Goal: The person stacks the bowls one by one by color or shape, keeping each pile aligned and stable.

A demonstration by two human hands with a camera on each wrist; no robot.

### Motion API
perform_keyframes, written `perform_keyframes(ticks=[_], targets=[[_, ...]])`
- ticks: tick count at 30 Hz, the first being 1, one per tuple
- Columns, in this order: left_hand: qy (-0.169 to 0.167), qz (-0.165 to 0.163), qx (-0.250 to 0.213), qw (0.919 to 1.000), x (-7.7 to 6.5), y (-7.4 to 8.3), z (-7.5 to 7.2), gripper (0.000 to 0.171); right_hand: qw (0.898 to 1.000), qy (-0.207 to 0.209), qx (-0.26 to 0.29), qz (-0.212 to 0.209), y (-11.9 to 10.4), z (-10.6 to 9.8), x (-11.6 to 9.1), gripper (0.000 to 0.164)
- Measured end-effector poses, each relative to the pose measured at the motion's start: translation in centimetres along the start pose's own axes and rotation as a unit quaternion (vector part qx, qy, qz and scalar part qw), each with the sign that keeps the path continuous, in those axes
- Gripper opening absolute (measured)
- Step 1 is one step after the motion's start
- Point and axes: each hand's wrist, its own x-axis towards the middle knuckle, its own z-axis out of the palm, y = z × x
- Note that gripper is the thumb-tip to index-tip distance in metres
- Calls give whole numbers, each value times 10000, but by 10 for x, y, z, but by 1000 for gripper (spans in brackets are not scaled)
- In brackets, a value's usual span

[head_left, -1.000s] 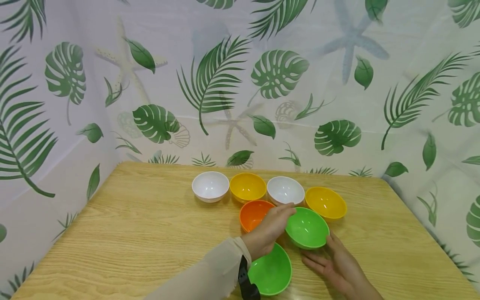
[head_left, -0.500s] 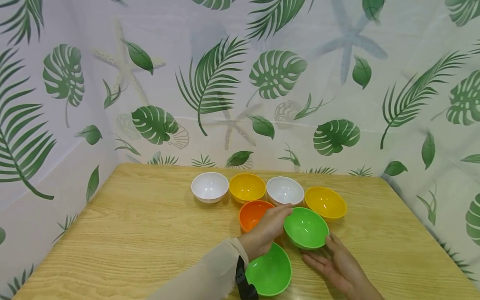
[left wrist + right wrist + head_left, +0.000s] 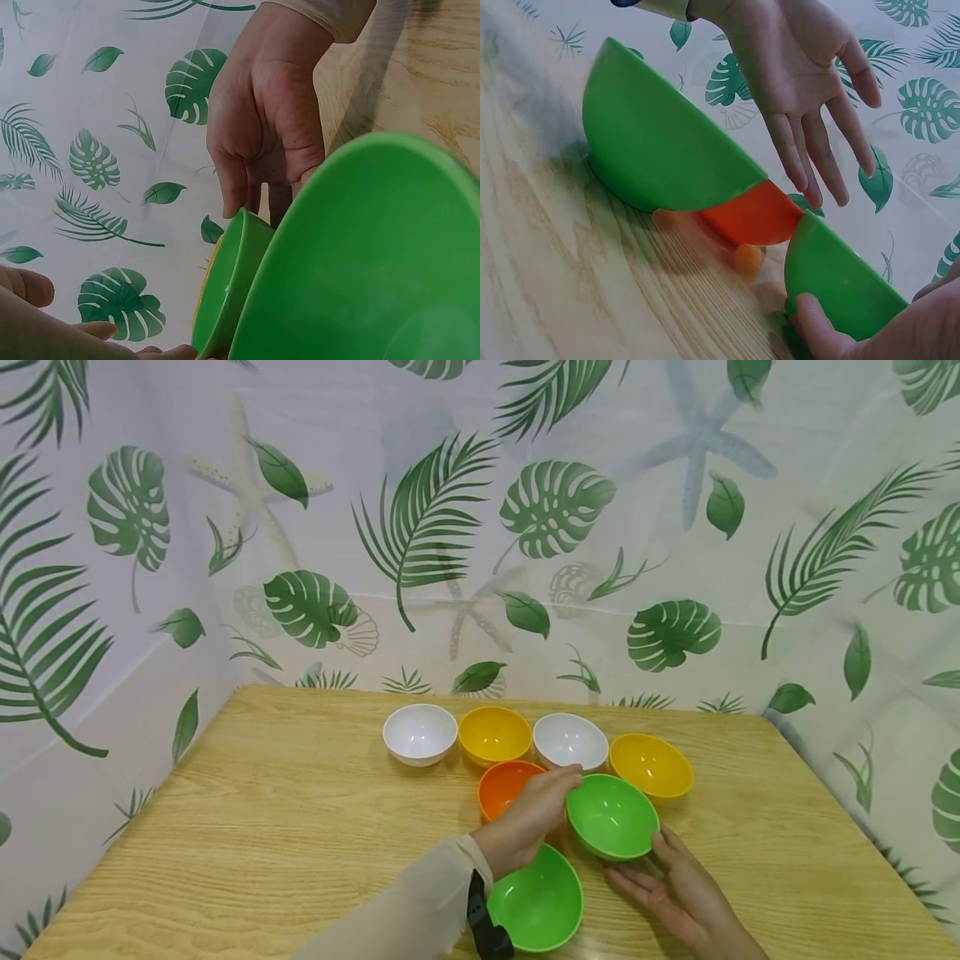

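A green bowl [image 3: 613, 817], tilted a little, sits between the two hands in the head view. My right hand [image 3: 671, 889] holds it from the near right, thumb at the rim and fingers beneath. On its left side my left hand [image 3: 528, 818] reaches in, its fingers straight and spread in the right wrist view, fingertips [image 3: 817, 199] close to the rim. A second green bowl [image 3: 542, 906] stands nearer the body, partly covered by the left wrist. Behind the left hand is an orange bowl [image 3: 504, 787], half hidden by it.
Along the back of the wooden table [image 3: 285, 827] stands a row: a white bowl [image 3: 420, 735], a yellow bowl [image 3: 495, 735], another white bowl [image 3: 570, 741] and another yellow bowl [image 3: 651, 766]. A leaf-patterned sheet [image 3: 465, 527] hangs behind.
My left hand has slid slightly left, away from the green bowl's rim. The right hand and the bowl it holds have barely moved; the other bowls stay in place.
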Motion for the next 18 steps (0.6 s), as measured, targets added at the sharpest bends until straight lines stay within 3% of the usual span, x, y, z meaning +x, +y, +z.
perform_keyframes(ticks=[18], targets=[[-143, -81, -175, 9997, 1, 0, -6, 46, 9997, -77, -192, -118, -3, 2, -5, 54]])
